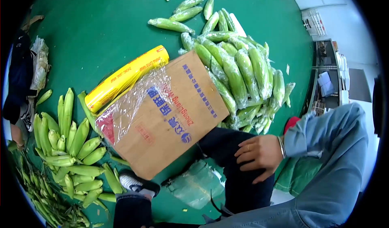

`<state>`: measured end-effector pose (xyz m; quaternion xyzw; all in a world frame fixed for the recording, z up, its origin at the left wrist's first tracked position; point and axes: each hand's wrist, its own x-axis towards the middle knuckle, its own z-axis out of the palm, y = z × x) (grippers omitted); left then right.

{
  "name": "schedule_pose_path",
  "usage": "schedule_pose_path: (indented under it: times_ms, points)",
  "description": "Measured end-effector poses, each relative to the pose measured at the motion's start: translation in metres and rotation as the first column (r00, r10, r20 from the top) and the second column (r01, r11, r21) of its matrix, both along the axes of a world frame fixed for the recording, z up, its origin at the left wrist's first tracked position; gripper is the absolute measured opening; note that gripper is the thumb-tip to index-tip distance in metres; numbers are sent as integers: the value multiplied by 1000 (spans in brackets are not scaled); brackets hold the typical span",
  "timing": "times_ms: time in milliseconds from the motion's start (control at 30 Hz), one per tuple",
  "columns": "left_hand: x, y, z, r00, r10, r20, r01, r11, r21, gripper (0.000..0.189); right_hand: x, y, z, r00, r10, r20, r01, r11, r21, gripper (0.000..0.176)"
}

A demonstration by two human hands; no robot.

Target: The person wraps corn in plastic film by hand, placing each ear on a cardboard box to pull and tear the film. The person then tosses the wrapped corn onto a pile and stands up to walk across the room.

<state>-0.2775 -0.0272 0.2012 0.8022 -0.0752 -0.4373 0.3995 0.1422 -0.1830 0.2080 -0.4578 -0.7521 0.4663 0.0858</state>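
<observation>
My right hand rests on my dark-trousered knee, palm down, fingers loosely spread, holding nothing. It has a ring and a bracelet and comes from a blue-grey sleeve. My left hand is out of view. Beyond my knee, a cardboard box printed "Zhongliang Wrap" lies tilted, with loose clear film over its left part. Against its far side is a yellow cling film box. Film-wrapped corn cobs are heaped to the right. Unwrapped corn cobs in green husks lie in a pile at the left.
Stripped husks and stalks lie at the lower left. A green packet is on the green floor between my legs. Another person's shoe and hand show at the left edge. Shelves stand at the right.
</observation>
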Motion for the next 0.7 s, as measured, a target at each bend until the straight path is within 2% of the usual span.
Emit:
schedule_pose_path:
  times_ms: [67, 133, 167, 200, 233, 267, 300, 333, 367, 400, 433, 467, 500, 533, 567, 600, 633, 667, 700]
  points:
    - [8, -11, 6, 991, 93, -97, -105, 986, -126, 29, 9, -5, 0, 991, 45, -122, -54, 996, -70, 41]
    - [29, -13, 19, 997, -24, -75, 7, 974, -226, 39, 7, -17, 6, 992, 32, -121, -40, 997, -68, 39]
    - [49, -19, 24, 938, -251, -240, 185, 946, -266, 53, 4, -24, 8, 993, 35, -115, -44, 996, -73, 37]
    - [27, -49, -2, 904, -304, -300, 196, 919, -341, 67, -1, -35, 7, 992, -21, -127, 15, 999, -49, 36]
    - [43, -54, 14, 919, -270, -289, 170, 929, -328, 76, -7, -43, 14, 993, -84, -87, 80, 996, -47, 34]
    - [35, -69, 13, 967, -107, -233, 8, 920, -391, 73, -15, -52, 25, 987, -156, -49, 153, 987, -44, 33]
    - [52, -80, 26, 952, -200, -233, 106, 926, -363, 70, -27, -64, 34, 957, -291, -3, 291, 957, 5, 32]
    - [55, -94, 37, 954, -207, -218, 126, 933, -337, 65, -42, -79, 43, 901, -431, 44, 428, 901, 63, 31]
    - [34, -114, 30, 996, -49, -80, 16, 931, -364, 64, -64, -99, 52, 828, -539, 156, 540, 841, 43, 33]
    - [56, -111, 61, 996, -55, -69, 32, 952, -304, 56, -85, -121, 63, 726, -629, 279, 643, 764, 47, 37]
    - [59, -113, 80, 985, 169, -27, -171, 958, -232, 52, -110, -147, 80, 649, -632, 424, 714, 698, -51, 50]
    - [47, -115, 99, 925, 380, 32, -368, 912, -180, 48, -127, -176, 101, 651, -609, 453, 746, 623, -235, 60]
    - [38, -121, 130, 854, 463, 238, -468, 883, -39, 39, -140, -203, 132, 653, -597, 466, 757, 543, -364, 66]
    - [20, -118, 144, 893, 360, 269, -359, 932, -57, 51, -148, -233, 165, 686, -557, 468, 725, 477, -497, 74]
    - [4, -122, 167, 884, 303, 355, -333, 942, 26, 54, -165, -278, 187, 686, -613, 393, 696, 393, -602, 82]
    - [-32, -132, 157, 843, 418, 339, -453, 891, 27, 54, -196, -322, 208, 579, -745, 331, 651, 179, -738, 92]
    - [-34, -122, 191, 900, 369, 229, -424, 862, 277, 70, -235, -357, 239, 443, -814, 376, 670, 22, -742, 97]
    - [-28, -104, 212, 899, 384, 211, -436, 830, 348, 70, -266, -376, 279, 298, -886, 355, 521, -161, -839, 100]
    - [-18, -99, 220, 894, 384, 232, -446, 822, 356, 70, -313, -401, 292, 232, -904, 360, 534, -192, -823, 98]
